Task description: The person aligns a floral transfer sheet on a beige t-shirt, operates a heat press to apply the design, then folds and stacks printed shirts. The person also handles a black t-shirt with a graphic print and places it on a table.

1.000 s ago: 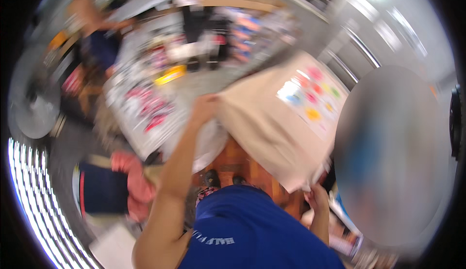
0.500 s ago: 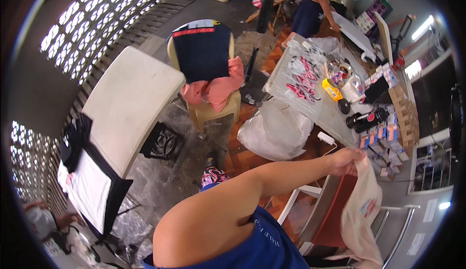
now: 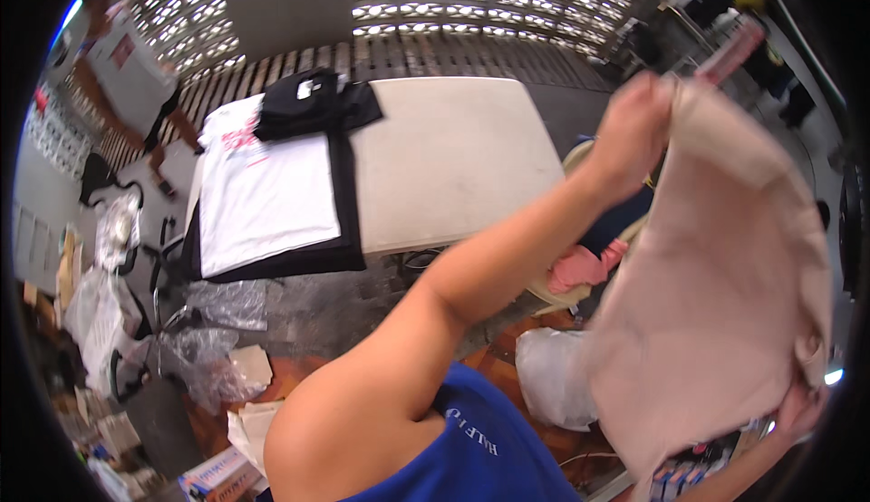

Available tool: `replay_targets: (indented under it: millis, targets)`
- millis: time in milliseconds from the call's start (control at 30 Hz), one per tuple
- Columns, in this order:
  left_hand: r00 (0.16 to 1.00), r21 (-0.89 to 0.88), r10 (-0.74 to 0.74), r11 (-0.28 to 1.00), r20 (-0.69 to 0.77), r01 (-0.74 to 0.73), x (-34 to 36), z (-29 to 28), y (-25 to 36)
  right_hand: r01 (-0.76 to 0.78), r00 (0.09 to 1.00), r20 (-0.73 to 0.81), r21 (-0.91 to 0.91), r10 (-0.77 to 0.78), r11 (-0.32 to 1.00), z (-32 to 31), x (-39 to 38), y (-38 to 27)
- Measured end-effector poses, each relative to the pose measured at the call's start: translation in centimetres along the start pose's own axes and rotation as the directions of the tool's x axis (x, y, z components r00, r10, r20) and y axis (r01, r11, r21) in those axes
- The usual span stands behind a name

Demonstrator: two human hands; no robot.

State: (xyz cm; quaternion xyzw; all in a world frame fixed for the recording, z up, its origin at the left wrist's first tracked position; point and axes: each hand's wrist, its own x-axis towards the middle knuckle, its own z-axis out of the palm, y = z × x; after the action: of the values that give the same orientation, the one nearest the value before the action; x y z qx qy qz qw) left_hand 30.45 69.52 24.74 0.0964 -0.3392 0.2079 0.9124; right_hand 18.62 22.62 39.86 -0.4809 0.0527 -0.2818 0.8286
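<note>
Right of table (image 3: pixel 462 158): pink cloth (image 3: pixel 716 284), spread open; below and right of left hand (image 3: pixel 636 130), clenched on upper left corner; up-left of right hand (image 3: pixel 802 411), grasping lower right edge, partly blurred.

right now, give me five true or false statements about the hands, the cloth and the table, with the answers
1. The left hand grips the pale pink cloth near its top. True.
2. Only one of the wearer's hands shows. False: the right hand shows too, by the cloth's lower right edge, though blur hides its grip.
3. A white garment with red print lies on the table. True.
4. Nothing black lies on the table. False: folded black clothes lie there, by the top of the white garment.
5. Everyone in view wears blue on top. False: the person at the upper left wears white.
</note>
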Motion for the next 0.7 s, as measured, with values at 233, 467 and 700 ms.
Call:
replay_targets:
  millis: [233,467,700]
  targets:
    - [0.978,0.638,0.177,0.767,-0.111,-0.066,3.4,-0.2,23.8,-0.473,0.620,0.624,-0.187,0.476,0.861,11.7,14.4,22.4]
    - [0.831,0.933,0.442,0.040,-0.337,0.357,-11.4,-18.2,30.6,-0.391,0.660,0.393,-0.548,0.641,0.739,18.8,9.4,51.8]
    - [0.504,0.408,0.546,-0.296,-0.669,0.863,-31.7,-21.4,31.2,0.649,0.305,0.692,-0.653,0.654,0.389,8.1,3.0,69.4]
